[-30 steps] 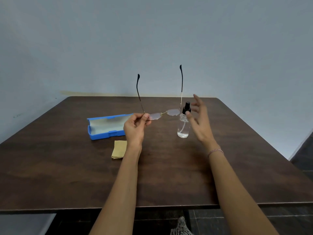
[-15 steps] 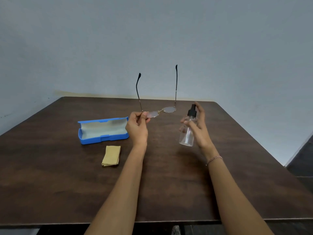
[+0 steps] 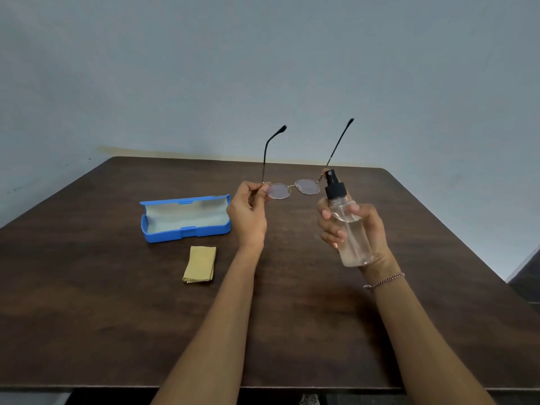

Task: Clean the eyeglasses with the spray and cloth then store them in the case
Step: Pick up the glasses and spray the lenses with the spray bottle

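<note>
Between the left hand's (image 3: 247, 213) pinched fingertips (image 3: 264, 190) sit the glasses (image 3: 293, 188), held up by one hinge, temples pointing away. Right hand (image 3: 355, 229) is wrapped around the spray (image 3: 347, 223), nozzle just beside the far lens. Looks like the spraying step; next needs a finger on the pump. Cloth (image 3: 200, 264) and open case (image 3: 185, 219) wait off to the left.

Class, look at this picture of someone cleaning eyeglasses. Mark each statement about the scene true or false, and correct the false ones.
1. The left hand holds the eyeglasses by one end of the frame. True.
2. The spray bottle stands on the table. False: the right hand holds it up.
3. The blue case lies open. True.
4. The yellow cloth is inside the case. False: it lies on the table in front of it.
5. The eyeglasses' arms are folded. False: both are unfolded.
</note>
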The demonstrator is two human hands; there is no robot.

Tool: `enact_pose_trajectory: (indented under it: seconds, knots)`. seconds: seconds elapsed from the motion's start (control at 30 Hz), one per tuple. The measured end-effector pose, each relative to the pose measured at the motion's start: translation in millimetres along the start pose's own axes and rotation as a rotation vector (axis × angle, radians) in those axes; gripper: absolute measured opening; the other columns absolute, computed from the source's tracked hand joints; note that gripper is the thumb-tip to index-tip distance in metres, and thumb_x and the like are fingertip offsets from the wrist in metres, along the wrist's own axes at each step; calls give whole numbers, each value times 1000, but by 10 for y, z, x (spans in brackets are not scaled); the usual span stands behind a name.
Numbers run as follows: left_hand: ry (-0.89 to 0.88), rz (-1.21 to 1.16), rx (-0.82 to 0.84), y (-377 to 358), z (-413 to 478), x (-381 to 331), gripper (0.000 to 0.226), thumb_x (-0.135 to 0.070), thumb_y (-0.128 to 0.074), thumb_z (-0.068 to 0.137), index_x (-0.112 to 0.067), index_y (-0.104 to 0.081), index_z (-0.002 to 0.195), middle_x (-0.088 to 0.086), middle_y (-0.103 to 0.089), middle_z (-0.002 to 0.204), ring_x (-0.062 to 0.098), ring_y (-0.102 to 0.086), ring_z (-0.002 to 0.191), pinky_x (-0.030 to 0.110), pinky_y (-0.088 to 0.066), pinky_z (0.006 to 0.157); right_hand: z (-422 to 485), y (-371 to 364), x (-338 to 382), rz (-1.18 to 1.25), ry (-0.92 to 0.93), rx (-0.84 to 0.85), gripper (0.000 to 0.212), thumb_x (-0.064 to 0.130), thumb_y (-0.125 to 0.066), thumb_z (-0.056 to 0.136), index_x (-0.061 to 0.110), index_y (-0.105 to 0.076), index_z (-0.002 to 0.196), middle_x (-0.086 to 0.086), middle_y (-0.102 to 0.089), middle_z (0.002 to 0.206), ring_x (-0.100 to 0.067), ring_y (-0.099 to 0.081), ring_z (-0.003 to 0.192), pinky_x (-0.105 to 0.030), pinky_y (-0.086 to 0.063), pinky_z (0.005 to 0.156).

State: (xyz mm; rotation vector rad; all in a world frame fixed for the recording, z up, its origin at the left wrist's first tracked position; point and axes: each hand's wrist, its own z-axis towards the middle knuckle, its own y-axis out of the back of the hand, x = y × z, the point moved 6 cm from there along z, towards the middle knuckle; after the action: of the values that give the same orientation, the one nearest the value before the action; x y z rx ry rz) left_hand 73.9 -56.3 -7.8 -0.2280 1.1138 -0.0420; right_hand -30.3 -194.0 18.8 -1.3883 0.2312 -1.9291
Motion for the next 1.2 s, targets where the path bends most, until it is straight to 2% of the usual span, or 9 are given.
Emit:
enact_pose_trajectory:
  seconds: [0.1, 0.23, 0.3, 0.43, 0.5, 0.67, 0.9, 1.07, 1.2]
  knots:
    - [-14, 16, 8, -4, -6, 0, 5, -14, -62, 89, -12, -61, 84, 4, -72, 86, 8, -69, 81, 32, -57, 79, 11, 77, 32, -108, 14, -177, 62, 20, -69, 70, 18, -39, 125, -9, -57, 79, -14, -49, 48, -23, -44, 45]
    - [-54, 83, 9, 5, -38, -18, 5, -18, -63, 89, -17, -61, 84, 1, -71, 84, 9, -68, 82, 31, -57, 77, -21, 114, 40, -710, 53, -439, 63, 13, -58, 86, 41, -34, 137, -8, -58, 98, -21, -54, 61, -32, -49, 54]
    - [-86, 107, 9, 7, -45, -29, 5, -19, -62, 89, -20, -61, 84, -2, -71, 85, 9, -68, 83, 32, -57, 76, -14, 34, 16, -1009, 109, -438, 66, 18, -63, 88, 47, -30, 138, -3, -55, 108, -15, -54, 65, -29, -52, 60]
    - [-160, 157, 15, 1, -71, -86, 3, -19, -60, 90, -20, -61, 87, -5, -70, 85, 5, -67, 83, 28, -56, 74, 58, -82, -72, -1525, 172, -384, 63, 24, -64, 86, 41, -30, 137, -3, -64, 101, -8, -55, 59, -23, -50, 69]
    - [-183, 180, 15, -3, -81, -104, 3, -19, -60, 90, -19, -62, 88, -6, -69, 85, 4, -66, 83, 26, -55, 73, 83, -131, -91, -1570, 202, -400, 62, 15, -61, 86, 38, -32, 135, -5, -64, 96, -9, -52, 52, -24, -48, 66]
    - [-218, 191, -6, 3, -91, -148, 4, -16, -60, 90, -14, -64, 90, -10, -67, 82, 3, -64, 82, 25, -54, 72, 87, -195, -87, -1604, 233, -451, 60, 13, -60, 84, 35, -34, 133, 12, -56, 100, -5, -61, 71, -23, -50, 73]
    - [-260, 222, -4, 1, -98, -169, 5, -16, -61, 90, -17, -65, 91, -15, -64, 80, 7, -63, 79, 31, -54, 68, 96, -222, -102, -1600, 259, -481, 54, 13, -61, 85, 32, -35, 128, 13, -53, 101, -6, -63, 73, -22, -49, 74]
    - [-270, 204, -6, -1, -108, -187, 6, -16, -61, 90, -17, -66, 91, -17, -65, 82, 3, -63, 81, 27, -54, 69, 86, -186, -72, -1575, 287, -540, 57, 13, -61, 84, 35, -35, 128, 14, -56, 102, -7, -62, 73, -27, -52, 75]
    - [-276, 187, -10, -3, -116, -204, 7, -15, -60, 91, -15, -67, 93, -13, -67, 83, 1, -63, 82, 22, -52, 69, 85, -146, -66, -1535, 267, -518, 67, 12, -61, 83, 42, -31, 136, 11, -59, 102, -12, -59, 65, -21, -49, 69]
